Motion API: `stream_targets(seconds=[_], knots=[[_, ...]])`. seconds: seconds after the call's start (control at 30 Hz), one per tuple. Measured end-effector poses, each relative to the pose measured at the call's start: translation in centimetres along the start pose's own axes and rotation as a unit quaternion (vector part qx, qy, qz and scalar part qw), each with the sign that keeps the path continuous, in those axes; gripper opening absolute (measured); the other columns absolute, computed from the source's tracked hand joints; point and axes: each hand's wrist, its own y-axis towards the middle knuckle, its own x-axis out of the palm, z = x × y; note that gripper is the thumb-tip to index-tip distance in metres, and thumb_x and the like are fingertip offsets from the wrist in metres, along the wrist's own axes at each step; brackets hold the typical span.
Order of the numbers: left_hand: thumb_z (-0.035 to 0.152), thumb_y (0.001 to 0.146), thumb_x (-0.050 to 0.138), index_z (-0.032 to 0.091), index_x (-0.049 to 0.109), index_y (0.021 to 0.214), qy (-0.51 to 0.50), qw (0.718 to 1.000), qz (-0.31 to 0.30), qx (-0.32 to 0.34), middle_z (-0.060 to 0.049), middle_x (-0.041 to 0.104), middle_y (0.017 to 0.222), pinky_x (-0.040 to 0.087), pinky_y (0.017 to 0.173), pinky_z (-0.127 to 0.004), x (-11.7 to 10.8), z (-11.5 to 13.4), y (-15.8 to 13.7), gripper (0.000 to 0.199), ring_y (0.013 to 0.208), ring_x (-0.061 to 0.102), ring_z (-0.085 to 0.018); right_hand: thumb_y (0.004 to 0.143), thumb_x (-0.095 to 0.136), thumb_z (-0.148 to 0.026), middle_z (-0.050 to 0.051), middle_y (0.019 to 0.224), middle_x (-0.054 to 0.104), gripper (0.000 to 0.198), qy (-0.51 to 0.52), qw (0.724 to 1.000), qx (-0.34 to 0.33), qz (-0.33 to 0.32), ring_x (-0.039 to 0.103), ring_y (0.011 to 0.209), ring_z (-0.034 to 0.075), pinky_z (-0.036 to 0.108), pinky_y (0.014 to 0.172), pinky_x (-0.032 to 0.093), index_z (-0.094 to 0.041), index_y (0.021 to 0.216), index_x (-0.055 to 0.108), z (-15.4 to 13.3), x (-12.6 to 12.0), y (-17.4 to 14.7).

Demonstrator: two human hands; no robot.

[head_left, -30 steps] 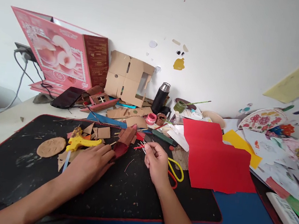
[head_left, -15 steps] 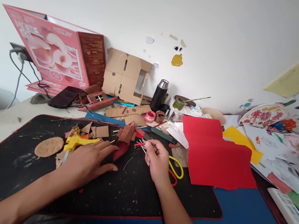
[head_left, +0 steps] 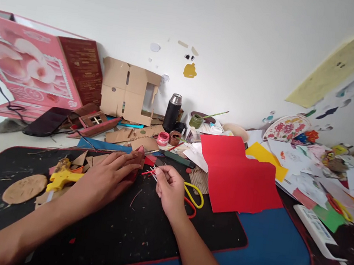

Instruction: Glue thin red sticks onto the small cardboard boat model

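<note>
the left hand (head_left: 107,180) lies over the red-brown model boat (head_left: 133,176) on the black mat (head_left: 215,235), hiding more of it than before, when the thumb stood apart; whether it grips, i cannot tell; the right hand (head_left: 169,188) pinches a thin red stick (head_left: 147,172); the pink box (head_left: 42,69) is now cut off at left

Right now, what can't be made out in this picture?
All in the head view:
Model: mostly covered by the left hand; whether that hand grips it, I can't tell.
Red stick: one end hidden by the right hand's fingers.
Scissors: middle hidden behind the right hand.
Pink box: cut off by the left edge; its side print is too small to read.
</note>
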Motion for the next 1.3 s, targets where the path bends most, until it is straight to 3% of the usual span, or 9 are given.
stream_targets(seconds=[0.8,1.07,1.3], knots=[[0.023,0.104,0.058,0.022,0.069,0.133,-0.002,0.999,-0.033,0.018,-0.013,0.067,0.144,0.054,0.111,-0.050,0.74,-0.57,0.79,0.031,0.130,0.063,-0.032,0.085,0.080,-0.054,-0.010,0.053,0.046,0.038,0.001,1.000,0.005,0.005,0.036,0.041,0.007,0.022,0.039,0.025,-0.019,0.089,0.068,-0.59,-0.29,-0.21],[0.024,0.103,0.058,0.023,0.073,0.125,-0.013,0.998,-0.055,-0.003,-0.012,0.067,0.144,0.054,0.112,-0.054,0.66,-0.40,0.78,0.026,0.131,0.061,-0.033,0.085,0.080,-0.054,-0.010,0.054,0.044,0.037,-0.001,1.000,0.011,0.008,0.035,0.042,0.007,0.021,0.039,0.025,-0.019,0.089,0.068,-0.82,-0.37,-0.26],[0.026,0.102,0.059,0.023,0.073,0.127,-0.023,0.999,-0.037,-0.022,-0.012,0.068,0.145,0.053,0.113,-0.055,0.83,-0.18,0.77,0.028,0.133,0.060,-0.034,0.084,0.081,-0.056,-0.010,0.055,0.045,0.039,-0.003,1.000,0.012,0.010,0.035,0.042,0.007,0.021,0.039,0.025,-0.019,0.089,0.068,-0.80,-0.38,-0.21]])
